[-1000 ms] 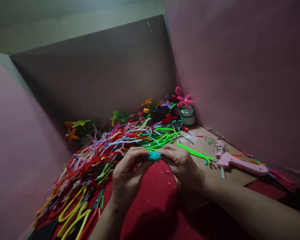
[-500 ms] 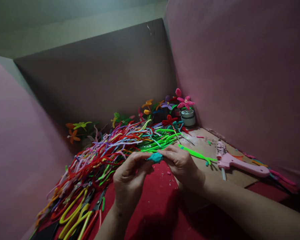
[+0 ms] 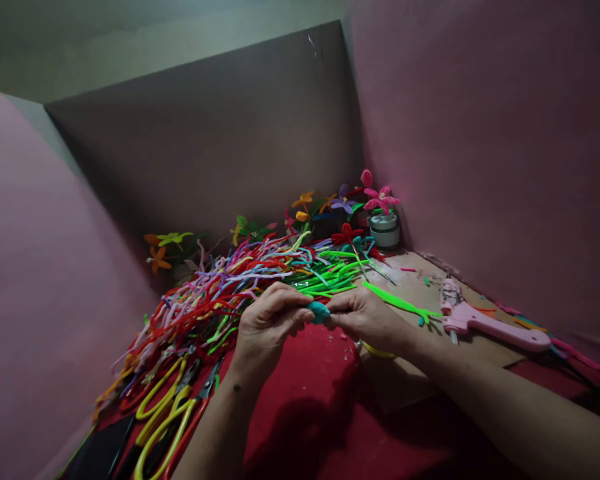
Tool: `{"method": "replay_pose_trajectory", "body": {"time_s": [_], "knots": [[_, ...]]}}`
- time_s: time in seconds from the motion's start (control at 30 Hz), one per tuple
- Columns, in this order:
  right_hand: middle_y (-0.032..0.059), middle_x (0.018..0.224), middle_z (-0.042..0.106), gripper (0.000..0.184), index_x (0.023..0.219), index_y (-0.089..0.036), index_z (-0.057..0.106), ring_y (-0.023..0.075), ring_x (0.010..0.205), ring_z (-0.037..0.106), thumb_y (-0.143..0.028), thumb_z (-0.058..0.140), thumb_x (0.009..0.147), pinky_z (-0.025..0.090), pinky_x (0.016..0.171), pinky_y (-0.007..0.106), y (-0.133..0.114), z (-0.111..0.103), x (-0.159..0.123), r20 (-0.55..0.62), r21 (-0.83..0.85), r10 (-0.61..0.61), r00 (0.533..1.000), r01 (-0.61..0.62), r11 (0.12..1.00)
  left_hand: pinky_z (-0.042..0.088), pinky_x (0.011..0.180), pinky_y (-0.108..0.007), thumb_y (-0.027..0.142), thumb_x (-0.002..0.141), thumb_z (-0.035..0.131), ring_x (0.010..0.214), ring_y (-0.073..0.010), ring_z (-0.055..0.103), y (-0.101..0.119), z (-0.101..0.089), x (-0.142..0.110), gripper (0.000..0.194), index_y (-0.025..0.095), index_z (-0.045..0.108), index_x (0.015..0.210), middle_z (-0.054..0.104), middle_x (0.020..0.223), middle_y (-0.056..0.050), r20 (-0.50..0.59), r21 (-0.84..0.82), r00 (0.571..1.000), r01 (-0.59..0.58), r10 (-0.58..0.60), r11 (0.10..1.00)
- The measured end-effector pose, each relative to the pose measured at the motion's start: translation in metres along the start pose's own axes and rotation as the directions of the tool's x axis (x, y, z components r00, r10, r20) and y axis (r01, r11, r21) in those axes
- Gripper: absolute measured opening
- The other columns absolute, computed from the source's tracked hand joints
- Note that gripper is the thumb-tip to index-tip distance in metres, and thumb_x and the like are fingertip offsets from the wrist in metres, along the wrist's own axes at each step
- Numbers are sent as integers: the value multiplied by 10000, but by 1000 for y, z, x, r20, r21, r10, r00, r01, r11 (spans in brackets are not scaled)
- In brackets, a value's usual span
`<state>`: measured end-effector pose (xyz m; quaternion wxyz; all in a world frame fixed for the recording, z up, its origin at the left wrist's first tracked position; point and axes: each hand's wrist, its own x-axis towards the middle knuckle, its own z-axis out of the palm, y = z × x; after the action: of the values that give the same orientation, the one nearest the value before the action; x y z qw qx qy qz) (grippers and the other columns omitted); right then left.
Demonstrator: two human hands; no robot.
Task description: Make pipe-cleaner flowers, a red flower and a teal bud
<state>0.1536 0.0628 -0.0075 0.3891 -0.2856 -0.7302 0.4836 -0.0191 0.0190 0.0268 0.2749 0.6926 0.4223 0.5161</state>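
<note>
Between my two hands is a small teal fuzzy piece (image 3: 320,312), rounded like a petal or bud, held above the red table surface (image 3: 300,393). My left hand (image 3: 270,317) pinches its left end between thumb and fingers. My right hand (image 3: 367,317) grips the right end the same way, fingers closed. Fingertips cover both ends of the piece. Just beyond the hands lies a large heap of multicoloured pipe cleaners (image 3: 240,280), with bright green ones (image 3: 335,273) nearest my right hand.
A pink glue gun (image 3: 490,325) rests on a cardboard sheet (image 3: 420,270) at the right, beside twisted green pipe cleaners (image 3: 400,300). Yellow-handled scissors (image 3: 167,427) and a black flat object (image 3: 105,447) lie front left. Pipe-cleaner flowers (image 3: 381,199) and a white pot (image 3: 384,230) stand at the back.
The view has shifted slightly, so the scene sits a little further right. My fingers have turned the teal piece, and less of it shows. A yellow curved item now shows below my right hand.
</note>
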Motion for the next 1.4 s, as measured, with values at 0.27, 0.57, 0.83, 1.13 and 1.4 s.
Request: {"method": "replay_pose_trajectory", "body": {"time_s": [0.27, 0.57, 0.83, 1.13, 1.4], "knots": [[-69, 347, 405, 73, 557, -124, 637, 45, 310, 279, -163, 607, 611, 166, 341, 210, 5, -3, 1, 161, 214, 224, 961, -255, 943, 394, 441, -181, 239, 740, 655, 469, -70, 491, 7, -2, 0, 113, 157, 627, 812, 569, 572, 27, 84, 19, 976, 201, -202, 979], [-66, 327, 415, 102, 559, -130, 616, 58, 292, 329, -175, 588, 647, 200, 326, 198, 7, -7, 0, 300, 161, 238, 924, -295, 942, 307, 394, -164, 264, 736, 627, 440, -54, 401, 13, 0, 2, 129, 141, 592, 719, 512, 529, 30, 106, 101, 955, 266, -276, 959], [-41, 398, 477, 296, 650, -112, 619, 63, 359, 399, -388, 600, 755, 298, 393, 193, 8, -9, -1, 363, 227, 193, 911, -288, 930, 253, 373, -166, 274, 695, 646, 387, -41, 342, 10, -2, 5, 161, 140, 556, 691, 443, 457, 62, 63, 6, 914, 402, -402, 916], [-54, 369, 419, 470, 550, -123, 567, 38, 307, 307, -531, 539, 782, 188, 331, 194, 4, 1, -2, 170, 138, 238, 956, -263, 955, 280, 381, -172, 299, 718, 642, 405, -49, 373, 11, 2, 2, 178, 138, 566, 724, 485, 485, 51, 63, 32, 934, 349, -351, 936], [-59, 374, 418, 431, 609, -120, 596, 40, 322, 321, -510, 549, 787, 225, 346, 186, 2, 0, -4, 215, 207, 243, 946, -287, 935, 286, 379, -176, 304, 705, 657, 392, -49, 377, 13, 2, 2, 183, 141, 575, 713, 495, 481, 53, 54, 28, 935, 349, -350, 937]]}}
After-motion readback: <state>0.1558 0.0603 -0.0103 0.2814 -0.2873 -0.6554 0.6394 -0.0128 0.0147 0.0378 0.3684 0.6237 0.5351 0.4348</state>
